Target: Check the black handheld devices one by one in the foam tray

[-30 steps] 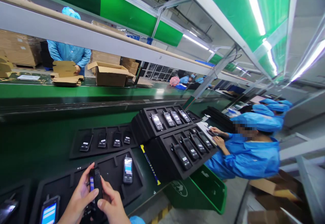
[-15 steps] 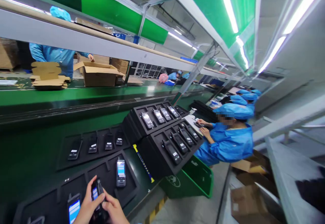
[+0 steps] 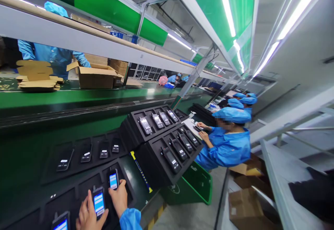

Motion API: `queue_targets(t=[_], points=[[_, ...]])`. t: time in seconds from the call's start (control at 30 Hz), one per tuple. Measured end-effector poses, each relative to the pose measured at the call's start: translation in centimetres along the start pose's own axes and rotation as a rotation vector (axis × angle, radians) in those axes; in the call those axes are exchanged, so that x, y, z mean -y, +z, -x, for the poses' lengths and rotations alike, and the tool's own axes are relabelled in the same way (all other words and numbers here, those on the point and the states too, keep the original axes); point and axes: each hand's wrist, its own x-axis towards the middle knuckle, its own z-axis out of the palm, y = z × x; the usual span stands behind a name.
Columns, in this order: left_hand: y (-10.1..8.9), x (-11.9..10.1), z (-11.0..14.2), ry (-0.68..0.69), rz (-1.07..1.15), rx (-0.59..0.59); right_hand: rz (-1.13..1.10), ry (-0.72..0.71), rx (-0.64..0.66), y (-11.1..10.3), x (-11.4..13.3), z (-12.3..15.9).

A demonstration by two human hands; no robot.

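Note:
My left hand (image 3: 88,213) is closed around the sides of a handheld radio (image 3: 99,201) with a stubby antenna and a lit blue-and-white screen, face up at the black foam tray (image 3: 65,207). My right hand (image 3: 120,196) grips the lower end of a second lit radio (image 3: 113,180) in the tray's far-right compartment. Whether either radio is lifted off the foam I cannot tell. A third lit radio (image 3: 62,223) is at the bottom edge, partly cut off.
Another foam tray (image 3: 50,174) with several dark-screened radios lies behind. Stacked foam trays (image 3: 161,167) with more radios stand right, beside a yellow-and-blue strip (image 3: 141,171). A green bin (image 3: 200,185) is below the bench edge. A co-worker in blue (image 3: 227,146) works at the right.
Both hands were on one tilted radio; now my left hand alone has it, face up. My right hand has moved to the radio in the far-right compartment. The view has shifted slightly right.

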Motion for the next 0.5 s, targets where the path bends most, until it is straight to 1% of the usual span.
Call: queue_targets(t=[0.07, 0.1, 0.13, 0.2, 0.27, 0.33, 0.37, 0.43, 0.5], points=[[-0.9, -0.6, 0.7, 0.097, -0.061, -0.029, -0.06, 0.002, 0.012, -0.6, 0.4, 0.5], [-1.4, -1.1, 0.9, 0.117, -0.025, -0.016, -0.089, -0.009, 0.016, -0.9, 0.6, 1.0], [-1.9, -1.7, 0.9, 0.096, 0.059, 0.018, -0.112, -0.024, 0.021, -1.1, 0.8, 1.7], [-3.0, -3.3, 0.6, -0.051, 0.305, 0.154, -0.164, -0.093, 0.043, -1.1, 1.0, 3.7], [-4.5, -5.1, 0.0, -0.198, 0.501, 0.26, -0.233, -0.211, 0.106, -0.5, 0.8, 6.1], [-6.4, -6.8, -0.4, -0.26, 0.602, 0.231, -0.361, -0.308, 0.194, 0.5, 0.5, 8.5], [-7.4, -7.4, -0.5, -0.282, 0.635, 0.206, -0.446, -0.33, 0.248, 0.9, 0.4, 9.4], [-9.1, -8.0, -0.4, -0.316, 0.692, 0.173, -0.611, -0.322, 0.338, 1.2, 0.6, 10.5], [-10.3, -8.0, 0.0, -0.312, 0.745, 0.188, -0.718, -0.286, 0.37, 0.9, 1.6, 10.9]])
